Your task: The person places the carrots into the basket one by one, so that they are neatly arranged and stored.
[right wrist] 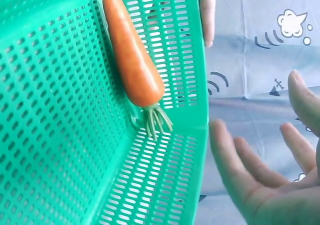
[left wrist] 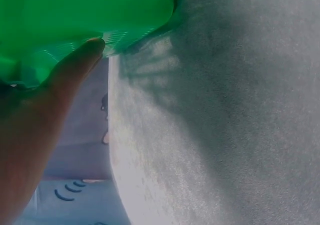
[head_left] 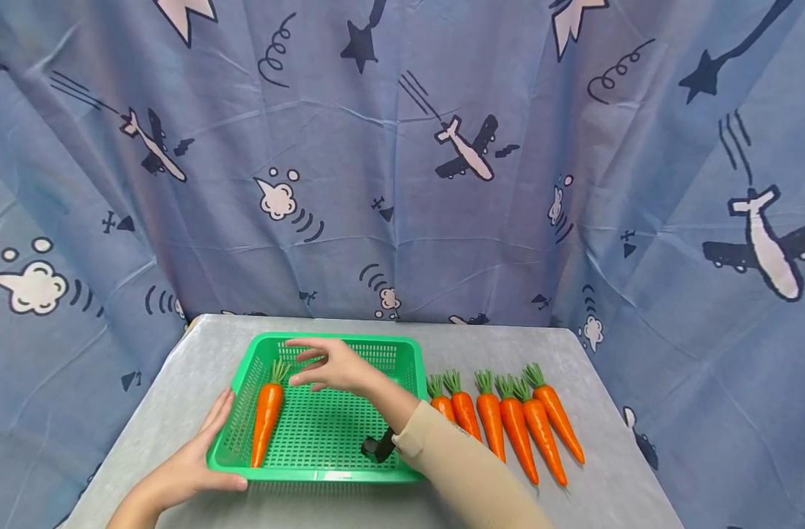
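Observation:
A green plastic basket (head_left: pixel 323 474) with slotted walls stands on the table, and one orange carrot (head_left: pixel 267 419) with a green top lies along its left side. My left hand (head_left: pixel 189 464) rests against the basket's front left corner, fingers straight along the left wall and thumb at the front; the left wrist view shows the thumb (left wrist: pixel 75 65) against the green wall. Above the back of the basket, my right hand (head_left: pixel 333 365) holds nothing, its fingers spread and slightly bent. The right wrist view has these fingers (right wrist: pixel 227 160) near the basket rim, apart from the carrot (right wrist: pixel 135 65).
Several more carrots (head_left: pixel 518 426) lie side by side on the grey tabletop (head_left: pixel 601 485), right of the basket; my right sleeve (head_left: pixel 458 459) partly covers some. A blue patterned curtain (head_left: pixel 376 220) hangs behind and at both sides of the table.

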Tool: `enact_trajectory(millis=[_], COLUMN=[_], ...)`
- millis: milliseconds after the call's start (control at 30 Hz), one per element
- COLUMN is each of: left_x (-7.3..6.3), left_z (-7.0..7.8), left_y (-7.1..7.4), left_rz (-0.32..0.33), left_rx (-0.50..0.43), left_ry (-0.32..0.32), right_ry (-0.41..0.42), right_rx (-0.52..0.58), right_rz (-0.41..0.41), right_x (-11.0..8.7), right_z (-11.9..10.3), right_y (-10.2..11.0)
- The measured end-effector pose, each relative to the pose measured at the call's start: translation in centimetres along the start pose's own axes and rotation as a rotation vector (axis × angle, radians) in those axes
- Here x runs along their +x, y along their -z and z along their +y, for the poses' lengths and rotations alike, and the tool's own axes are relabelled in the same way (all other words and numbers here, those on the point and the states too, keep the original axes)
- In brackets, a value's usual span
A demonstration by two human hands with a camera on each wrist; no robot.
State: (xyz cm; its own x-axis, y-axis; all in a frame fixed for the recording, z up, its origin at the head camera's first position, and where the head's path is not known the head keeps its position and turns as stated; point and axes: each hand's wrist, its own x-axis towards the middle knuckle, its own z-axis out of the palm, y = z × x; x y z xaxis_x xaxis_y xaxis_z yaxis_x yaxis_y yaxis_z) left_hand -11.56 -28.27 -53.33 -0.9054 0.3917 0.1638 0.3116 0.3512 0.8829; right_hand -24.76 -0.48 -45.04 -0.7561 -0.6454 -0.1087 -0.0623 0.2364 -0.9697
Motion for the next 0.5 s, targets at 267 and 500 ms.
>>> enact_trajectory(millis=[267,500], left_x=[0.0,0.0], left_z=[0.1,0.0], left_y=[0.1,0.1], left_rz=[0.0,0.0], left_rx=[0.001,-0.001], left_ry=[0.018,0.02], right_ry=[0.005,0.01], right_rx=[0.027,0.028], right_rz=[0.01,0.031], right_x=[-1.1,-2.0], right_z=[0.4,0.9], right_y=[0.9,1.7])
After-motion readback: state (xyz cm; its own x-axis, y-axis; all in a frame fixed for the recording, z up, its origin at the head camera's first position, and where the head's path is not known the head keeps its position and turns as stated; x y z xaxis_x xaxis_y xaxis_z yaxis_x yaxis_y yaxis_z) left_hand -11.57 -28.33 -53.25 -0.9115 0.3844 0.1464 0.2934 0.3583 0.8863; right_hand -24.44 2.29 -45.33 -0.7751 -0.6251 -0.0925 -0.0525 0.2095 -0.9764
